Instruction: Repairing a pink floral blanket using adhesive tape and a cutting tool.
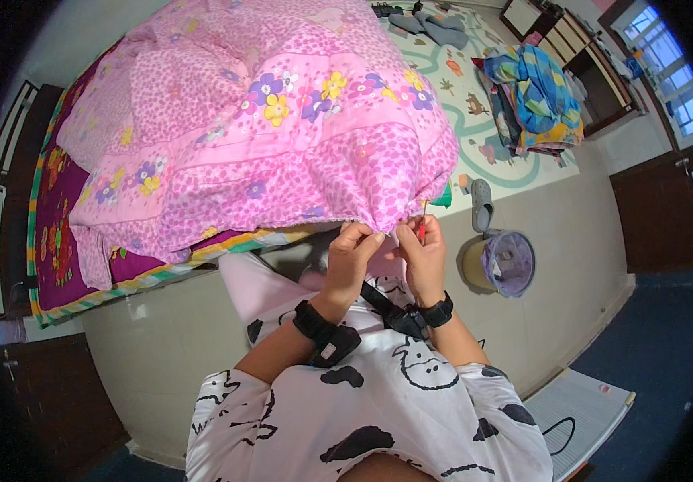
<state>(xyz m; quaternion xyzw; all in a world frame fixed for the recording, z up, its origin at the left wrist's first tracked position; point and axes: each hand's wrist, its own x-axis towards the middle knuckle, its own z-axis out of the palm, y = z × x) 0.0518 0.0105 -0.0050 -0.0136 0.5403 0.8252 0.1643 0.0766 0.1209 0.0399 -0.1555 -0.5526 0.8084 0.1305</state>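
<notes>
A pink quilt (226,161) with purple and yellow flowers spreads over the bed, and its near edge comes down to my hands. My left hand (349,261) is closed, pinching the quilt's edge between thumb and fingertips. Close beside it, my right hand (424,261) is closed around a thin tool with a red handle (421,230) and a slim metal end pointing away from me. The right thumb and fingertips are also at the quilt's edge. Exactly what kind of tool it is cannot be made out. Black straps circle both wrists.
At the right stand a waste bin (477,265) with a purple liner and a grey clog (482,205). Folded bedding (535,92) lies on a patterned mat (463,128). A dark maroon bedsheet (61,217) shows under the quilt. A white ridged panel (583,414) is at lower right.
</notes>
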